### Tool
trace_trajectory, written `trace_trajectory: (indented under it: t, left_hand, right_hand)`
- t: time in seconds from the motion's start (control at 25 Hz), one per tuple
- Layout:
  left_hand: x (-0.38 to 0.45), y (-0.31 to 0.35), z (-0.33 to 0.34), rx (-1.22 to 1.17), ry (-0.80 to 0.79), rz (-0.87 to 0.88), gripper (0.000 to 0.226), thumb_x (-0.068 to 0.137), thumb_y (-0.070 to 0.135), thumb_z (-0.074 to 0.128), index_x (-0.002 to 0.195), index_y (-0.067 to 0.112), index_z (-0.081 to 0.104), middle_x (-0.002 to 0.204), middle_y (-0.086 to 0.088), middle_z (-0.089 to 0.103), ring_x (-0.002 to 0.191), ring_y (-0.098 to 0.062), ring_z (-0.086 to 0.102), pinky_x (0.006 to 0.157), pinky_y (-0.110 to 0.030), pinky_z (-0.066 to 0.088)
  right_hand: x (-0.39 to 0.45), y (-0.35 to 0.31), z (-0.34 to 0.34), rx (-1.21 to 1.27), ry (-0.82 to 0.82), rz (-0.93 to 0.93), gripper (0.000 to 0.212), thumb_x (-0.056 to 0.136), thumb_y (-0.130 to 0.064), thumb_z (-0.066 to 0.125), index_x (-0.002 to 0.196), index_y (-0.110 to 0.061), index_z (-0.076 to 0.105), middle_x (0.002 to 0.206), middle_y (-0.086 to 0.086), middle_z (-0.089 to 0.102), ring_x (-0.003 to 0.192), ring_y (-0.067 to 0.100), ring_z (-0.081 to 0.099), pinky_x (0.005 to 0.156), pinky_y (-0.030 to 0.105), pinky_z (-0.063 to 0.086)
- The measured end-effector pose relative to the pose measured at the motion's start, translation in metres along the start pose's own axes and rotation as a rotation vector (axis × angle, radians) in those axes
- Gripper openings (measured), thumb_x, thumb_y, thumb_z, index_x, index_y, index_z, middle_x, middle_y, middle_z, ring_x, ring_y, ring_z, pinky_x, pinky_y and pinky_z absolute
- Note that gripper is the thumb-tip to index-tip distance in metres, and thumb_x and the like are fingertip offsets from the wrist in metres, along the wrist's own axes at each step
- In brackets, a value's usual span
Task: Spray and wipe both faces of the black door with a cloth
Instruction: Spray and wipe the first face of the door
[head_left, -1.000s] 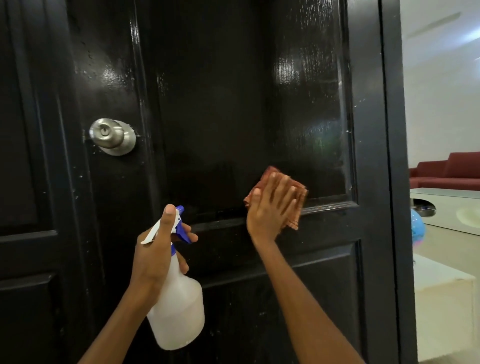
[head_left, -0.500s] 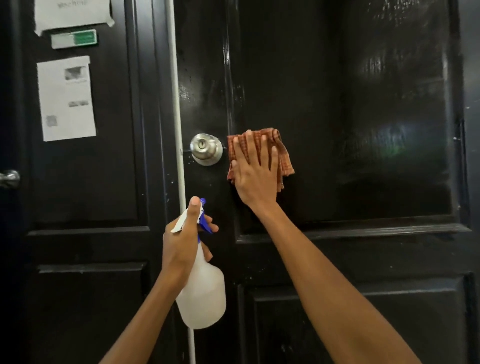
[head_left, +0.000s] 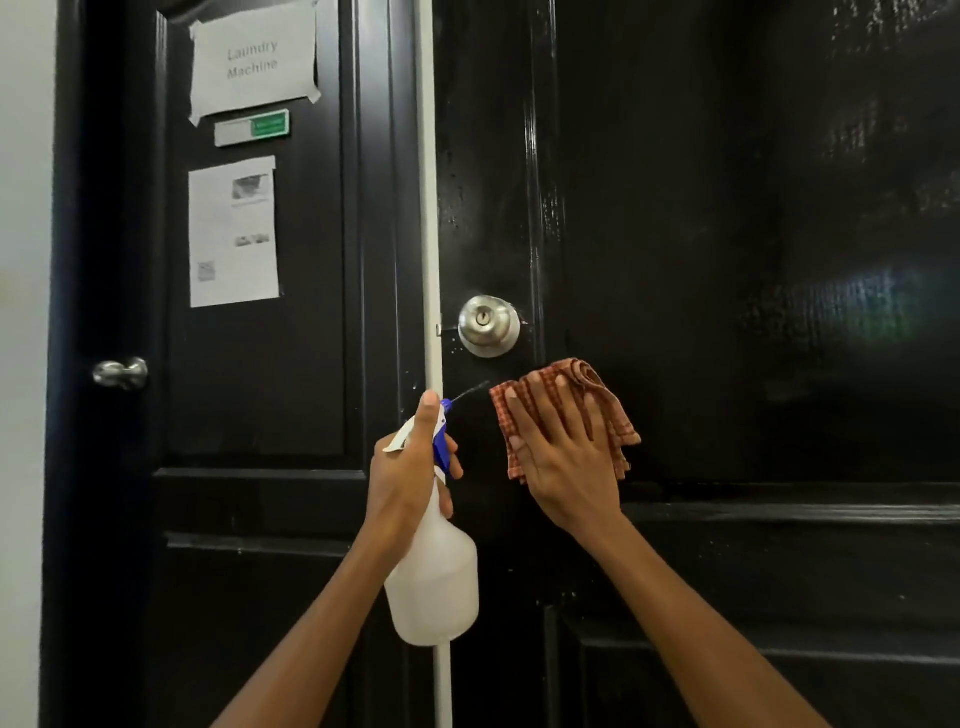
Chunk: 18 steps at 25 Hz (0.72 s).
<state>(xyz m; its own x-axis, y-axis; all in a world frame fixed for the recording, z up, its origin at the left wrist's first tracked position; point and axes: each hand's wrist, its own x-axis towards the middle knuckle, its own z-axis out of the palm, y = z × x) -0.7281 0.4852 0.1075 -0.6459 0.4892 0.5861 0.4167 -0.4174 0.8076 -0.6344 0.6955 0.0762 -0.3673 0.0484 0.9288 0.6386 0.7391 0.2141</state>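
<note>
The left hand (head_left: 410, 467) is gripping the neck of a translucent white plastic spray bottle (head_left: 434, 582), fingers curled round its blue trigger, while a thin jet is leaving the nozzle toward the glossy black door (head_left: 701, 260). The right hand (head_left: 563, 457) is pressing a crumpled red-checked cloth (head_left: 613, 410) flat against the door with straight, spread fingers, just below and right of the round brushed-metal knob (head_left: 488, 326). Behind the door's pale edge, a second black door (head_left: 260, 374) is carrying taped paper notices (head_left: 234, 234).

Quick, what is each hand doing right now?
Left hand: grips the spray bottle, fingers curled round its trigger.
Right hand: open, flat fingers pressing the checked cloth against the black door.
</note>
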Motion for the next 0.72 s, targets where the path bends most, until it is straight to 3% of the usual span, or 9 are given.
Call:
trace_trajectory:
  t: [0.2,0.32,0.44,0.6,0.72]
  left_hand:
    - [0.016,0.002,-0.017,0.031,0.01,0.02,0.07,0.087,0.072,0.039,0.085,0.008,0.068,0.083,-0.015,0.073,0.068,-0.023,0.065,0.083,-0.048,0.053]
    - [0.013,0.001,-0.022,-0.001,0.067,0.05,0.066,0.087,0.071,0.039,0.092,0.012,0.069,0.084,-0.014,0.072,0.069,-0.024,0.064,0.077,-0.044,0.054]
    - [0.008,0.0,-0.021,0.001,0.078,0.095,0.059,0.093,0.065,0.039,0.096,0.015,0.069,0.083,-0.009,0.074,0.065,-0.021,0.065,0.066,-0.036,0.055]
    - [0.004,-0.002,-0.017,-0.002,0.081,0.103,0.061,0.093,0.063,0.038,0.093,0.011,0.07,0.083,-0.01,0.075,0.067,-0.021,0.068,0.077,-0.046,0.055]
    - [0.001,-0.004,-0.012,-0.013,0.07,0.098,0.061,0.092,0.065,0.039,0.096,0.012,0.069,0.085,-0.014,0.074,0.065,-0.024,0.066,0.072,-0.046,0.056]
  right_hand:
    - [-0.011,-0.032,0.014,-0.024,-0.053,-0.232,0.071,0.106,-0.046,0.038,0.164,-0.024,0.004,0.171,0.006,-0.006,0.158,0.03,-0.005,0.125,0.053,0.003]
    - [0.029,-0.052,0.014,0.0,-0.124,-0.314,0.07,0.108,-0.043,0.034,0.164,-0.021,-0.003,0.171,0.008,-0.012,0.157,0.03,-0.012,0.126,0.055,0.005]
    - [0.086,-0.077,0.002,-0.001,-0.123,-0.258,0.065,0.107,-0.041,0.024,0.164,-0.018,0.0,0.17,0.01,-0.011,0.155,0.03,-0.017,0.127,0.053,0.001]
    - [0.122,-0.101,-0.011,-0.109,-0.188,-0.198,0.066,0.108,-0.039,0.026,0.163,-0.015,-0.002,0.169,0.014,-0.016,0.153,0.031,-0.022,0.124,0.049,-0.012]
    - [0.095,-0.092,-0.009,-0.051,-0.073,-0.219,0.066,0.105,-0.041,0.031,0.163,-0.014,0.012,0.17,0.015,0.002,0.154,0.03,-0.01,0.124,0.048,-0.003]
